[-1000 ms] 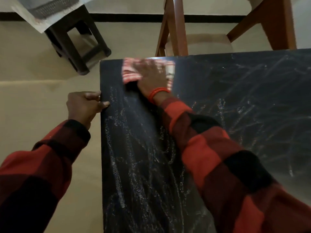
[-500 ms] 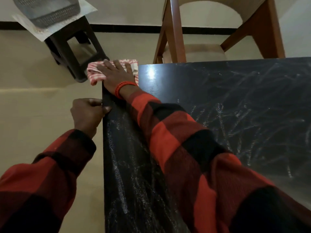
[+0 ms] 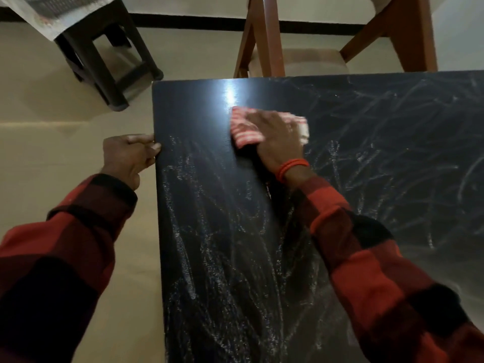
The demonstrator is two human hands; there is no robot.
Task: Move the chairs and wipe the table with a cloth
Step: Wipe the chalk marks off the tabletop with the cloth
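The black table fills the middle and right of the view, its top streaked with pale smears. My right hand lies flat on a red-and-white striped cloth, pressing it onto the table a little inside the far left corner. My left hand grips the table's left edge, fingers curled round it with the thumb on top. A brown wooden chair with a beige seat stands just beyond the table's far edge.
A dark wooden stool with a cloth-covered item on top stands on the beige floor at the far left. A black skirting strip runs along the far wall.
My right hand slid the cloth left to the table's far left corner, then back right and nearer to me. My left hand has kept its grip on the left edge.
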